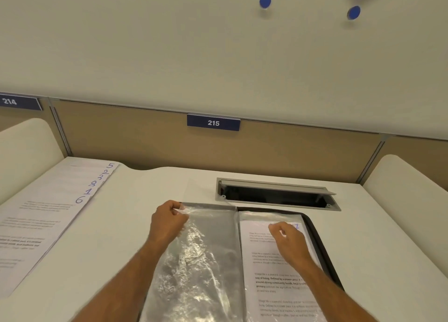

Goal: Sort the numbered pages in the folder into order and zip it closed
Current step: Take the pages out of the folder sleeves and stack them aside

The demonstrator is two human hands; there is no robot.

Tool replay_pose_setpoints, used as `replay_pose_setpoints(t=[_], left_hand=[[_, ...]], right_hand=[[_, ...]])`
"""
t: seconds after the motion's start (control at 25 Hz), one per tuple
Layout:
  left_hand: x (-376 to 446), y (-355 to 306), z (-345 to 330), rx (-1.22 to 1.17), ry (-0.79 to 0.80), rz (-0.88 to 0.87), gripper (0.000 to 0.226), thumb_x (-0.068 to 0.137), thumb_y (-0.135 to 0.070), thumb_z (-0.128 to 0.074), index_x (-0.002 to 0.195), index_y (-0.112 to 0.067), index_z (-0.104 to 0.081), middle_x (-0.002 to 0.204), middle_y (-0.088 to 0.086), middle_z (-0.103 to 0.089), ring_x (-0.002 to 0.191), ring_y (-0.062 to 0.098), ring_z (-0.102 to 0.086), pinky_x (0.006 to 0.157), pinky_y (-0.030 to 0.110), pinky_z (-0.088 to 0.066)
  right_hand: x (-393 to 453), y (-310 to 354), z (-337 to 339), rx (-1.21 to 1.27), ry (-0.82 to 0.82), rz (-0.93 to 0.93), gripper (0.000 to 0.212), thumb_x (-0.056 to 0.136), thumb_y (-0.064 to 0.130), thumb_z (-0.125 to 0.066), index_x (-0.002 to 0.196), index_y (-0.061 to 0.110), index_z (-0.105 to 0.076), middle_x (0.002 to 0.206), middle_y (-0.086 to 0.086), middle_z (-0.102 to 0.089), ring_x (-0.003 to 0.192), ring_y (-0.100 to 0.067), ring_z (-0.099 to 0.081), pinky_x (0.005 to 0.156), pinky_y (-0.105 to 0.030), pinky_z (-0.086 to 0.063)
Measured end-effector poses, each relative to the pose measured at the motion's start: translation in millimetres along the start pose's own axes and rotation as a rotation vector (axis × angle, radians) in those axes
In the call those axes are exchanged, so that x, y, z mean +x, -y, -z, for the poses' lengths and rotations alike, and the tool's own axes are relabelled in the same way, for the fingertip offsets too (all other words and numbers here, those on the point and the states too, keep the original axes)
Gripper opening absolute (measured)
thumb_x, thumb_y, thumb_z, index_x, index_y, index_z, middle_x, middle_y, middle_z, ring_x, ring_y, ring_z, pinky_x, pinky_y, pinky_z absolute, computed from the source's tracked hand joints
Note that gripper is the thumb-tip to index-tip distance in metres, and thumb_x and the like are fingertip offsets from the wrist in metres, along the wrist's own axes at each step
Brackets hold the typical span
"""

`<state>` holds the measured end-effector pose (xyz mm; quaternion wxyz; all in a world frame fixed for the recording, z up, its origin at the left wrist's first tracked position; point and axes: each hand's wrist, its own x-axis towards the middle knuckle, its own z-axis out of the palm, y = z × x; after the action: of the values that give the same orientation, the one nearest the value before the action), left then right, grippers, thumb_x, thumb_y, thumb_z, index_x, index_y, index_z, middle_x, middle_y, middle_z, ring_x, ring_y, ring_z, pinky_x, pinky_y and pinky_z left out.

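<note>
An open black zip folder (322,244) lies on the white desk in front of me. Its left side shows empty, crinkled clear plastic sleeves (203,261). My left hand (168,222) pinches the top left corner of the uppermost sleeve. On the right side a printed page (274,280) marked with a blue number sits in a sleeve. My right hand (288,241) rests with curled fingers at that page's top, near the number. A fanned stack of loose pages (46,215), numbered 5, 2, 3, 8, 1, 6 in blue, lies at the left of the desk.
An open grey cable hatch (276,195) is set into the desk just behind the folder. A tan partition with a blue label 215 (213,122) closes the back. Cream side dividers (26,149) stand left and right.
</note>
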<state>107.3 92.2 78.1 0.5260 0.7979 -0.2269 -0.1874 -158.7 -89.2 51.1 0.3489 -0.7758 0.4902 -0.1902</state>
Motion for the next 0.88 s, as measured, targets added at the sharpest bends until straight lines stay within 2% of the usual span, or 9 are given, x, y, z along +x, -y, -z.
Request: replay_pose_setpoints(t=[0.08, 0.2, 0.32, 0.4, 0.56, 0.68, 0.8, 0.88], left_hand=[[7, 17, 6, 0.098, -0.004, 0.017, 0.022, 0.081, -0.011, -0.071, 0.1, -0.019, -0.063, 0.082, 0.003, -0.069, 0.068, 0.022, -0.071, 0.067, 0.041, -0.061], [10, 39, 9, 0.227, 0.017, 0.043, 0.028, 0.081, -0.014, -0.071, 0.107, -0.021, -0.06, 0.09, 0.002, -0.069, 0.073, 0.021, -0.071, 0.076, 0.041, -0.058], [11, 60, 6, 0.283, 0.024, 0.064, 0.036, 0.084, -0.018, -0.072, 0.117, -0.018, -0.058, 0.095, 0.002, -0.066, 0.084, 0.021, -0.065, 0.08, 0.038, -0.054], [12, 70, 5, 0.306, 0.037, 0.08, 0.038, 0.085, -0.019, -0.071, 0.12, -0.019, -0.056, 0.095, 0.002, -0.066, 0.085, 0.021, -0.064, 0.079, 0.038, -0.053], [13, 83, 3, 0.411, 0.063, 0.095, 0.048, 0.085, -0.022, -0.071, 0.129, -0.023, -0.051, 0.095, 0.001, -0.067, 0.085, 0.021, -0.063, 0.079, 0.039, -0.052], [12, 81, 4, 0.555, 0.046, 0.062, 0.06, 0.082, -0.028, -0.072, 0.135, -0.025, -0.045, 0.106, -0.003, -0.062, 0.091, 0.022, -0.061, 0.076, 0.035, -0.049], [11, 73, 0, 0.696, 0.012, -0.065, 0.066, 0.08, -0.026, -0.071, 0.139, -0.026, -0.041, 0.119, -0.003, -0.049, 0.105, 0.021, -0.055, 0.076, 0.035, -0.047], [12, 69, -12, 0.751, 0.013, -0.222, 0.062, 0.08, -0.027, -0.074, 0.136, -0.025, -0.049, 0.122, -0.002, -0.05, 0.109, 0.024, -0.054, 0.081, 0.037, -0.049]], right_hand=[[1, -23, -1, -0.157, -0.008, 0.024, 0.038, 0.098, 0.053, -0.049, 0.126, 0.029, -0.058, 0.141, 0.002, -0.057, 0.127, -0.017, -0.052, 0.11, -0.039, -0.041], [0, -48, -5, -0.502, 0.047, 0.03, 0.067, 0.096, 0.067, -0.035, 0.152, 0.031, -0.03, 0.164, 0.001, -0.023, 0.152, -0.022, -0.021, 0.123, -0.045, -0.017], [-7, -65, -8, -0.658, 0.104, 0.009, 0.089, 0.086, 0.08, -0.016, 0.159, 0.03, -0.001, 0.168, -0.003, 0.009, 0.155, -0.027, 0.007, 0.123, -0.05, 0.003], [-11, -73, -8, -0.662, 0.137, -0.011, 0.104, 0.073, 0.086, 0.0, 0.159, 0.027, 0.007, 0.166, -0.007, 0.017, 0.153, -0.029, 0.015, 0.122, -0.051, 0.008], [-12, -82, -10, -0.656, 0.129, -0.019, 0.116, 0.062, 0.089, 0.014, 0.159, 0.026, 0.011, 0.165, -0.01, 0.02, 0.152, -0.029, 0.019, 0.123, -0.05, 0.009], [-12, -87, -12, -0.654, 0.094, 0.002, 0.118, 0.061, 0.091, 0.019, 0.159, 0.027, 0.007, 0.167, -0.008, 0.015, 0.153, -0.027, 0.016, 0.123, -0.048, 0.009], [-12, -87, -11, -0.652, 0.02, 0.013, 0.109, 0.07, 0.089, 0.011, 0.158, 0.03, -0.015, 0.167, -0.005, -0.008, 0.154, -0.026, -0.004, 0.123, -0.047, -0.003], [-6, -82, -8, -0.653, -0.033, 0.024, 0.086, 0.083, 0.083, -0.008, 0.149, 0.034, -0.034, 0.16, -0.001, -0.027, 0.148, -0.022, -0.021, 0.121, -0.047, -0.016]])
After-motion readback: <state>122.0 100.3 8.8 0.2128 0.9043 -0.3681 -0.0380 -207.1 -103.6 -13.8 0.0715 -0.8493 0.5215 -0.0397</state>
